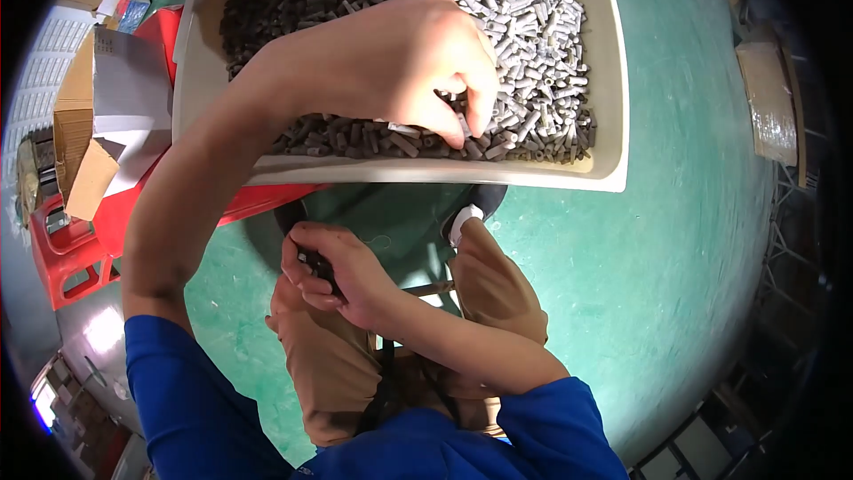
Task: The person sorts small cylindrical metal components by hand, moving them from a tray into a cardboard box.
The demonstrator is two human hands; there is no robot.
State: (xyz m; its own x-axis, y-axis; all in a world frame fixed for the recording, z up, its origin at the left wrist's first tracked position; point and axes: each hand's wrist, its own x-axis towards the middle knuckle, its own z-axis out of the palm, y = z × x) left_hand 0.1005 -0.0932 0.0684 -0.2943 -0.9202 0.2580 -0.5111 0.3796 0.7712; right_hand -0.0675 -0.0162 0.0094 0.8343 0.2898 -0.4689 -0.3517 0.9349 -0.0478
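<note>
Small grey tubes (538, 27) lay heaped under and beyond the left hand (426, 53), which arched palm-down, thumb and fingertips dipping among them; whether it gripped one could not be told. The right hand (353, 268), nearer the body, curled around dark pieces (317, 267). A pale tray's (444, 172) near rim ran between both hands; left of them stood an open carton (133, 80) and a red stool (53, 277).
</note>
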